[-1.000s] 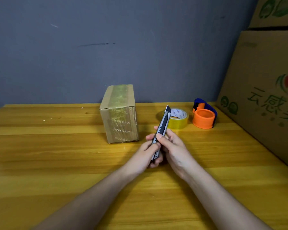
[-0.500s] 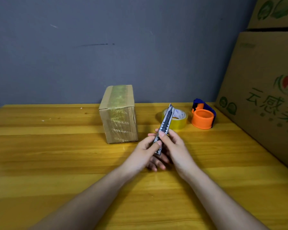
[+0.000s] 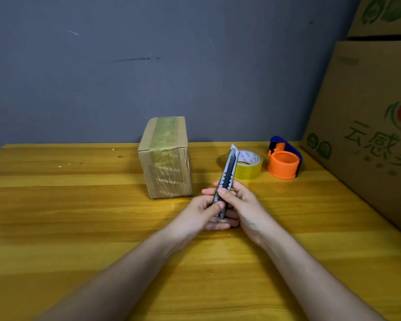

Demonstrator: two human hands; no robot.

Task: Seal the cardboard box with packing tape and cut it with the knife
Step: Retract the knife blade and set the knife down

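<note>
Box (image 3: 166, 158), taped, stood left of my hands; its print was unreadable. My left hand (image 3: 200, 210) and right hand (image 3: 242, 202) pinched the knife (image 3: 227, 179) before the tape (image 3: 249, 166).

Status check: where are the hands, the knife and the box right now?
Left hand and right hand both grip knife, blade tip out. Cardboard box taped, standing untouched. Nothing between knife and box.

Wooden table (image 3: 56, 216) bears box (image 3: 166, 158); tape roll (image 3: 249, 166); orange dispenser (image 3: 284, 164).
</note>
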